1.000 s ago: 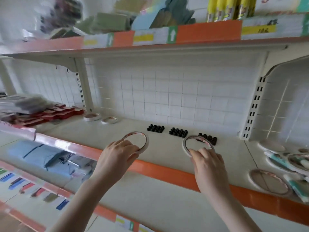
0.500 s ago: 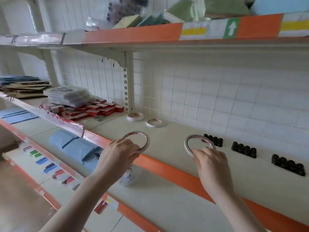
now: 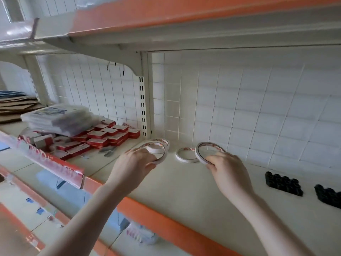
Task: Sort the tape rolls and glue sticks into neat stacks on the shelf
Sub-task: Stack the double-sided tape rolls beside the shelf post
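My left hand (image 3: pixel 133 164) grips a thin white tape roll (image 3: pixel 164 149) and holds it just above a small stack of tape rolls (image 3: pixel 167 142) at the back left of the cream shelf (image 3: pixel 184 187). In my right hand (image 3: pixel 227 169) is a second thin tape roll (image 3: pixel 198 154), tilted up on edge. It hangs beside another tape roll (image 3: pixel 181 157) that lies flat on the shelf. No glue sticks are in view.
Red and white small boxes (image 3: pixel 103 137) and a pile of plastic-wrapped packs (image 3: pixel 57 117) fill the shelf section to the left, past the slotted upright (image 3: pixel 143 108). Black clip clusters (image 3: pixel 283 183) lie at the right. An upper shelf (image 3: pixel 166 24) hangs overhead.
Both hands have carried their tape rolls leftward and toward the back of the shelf, arriving over the two rolls lying there. The view has swung left and closer.
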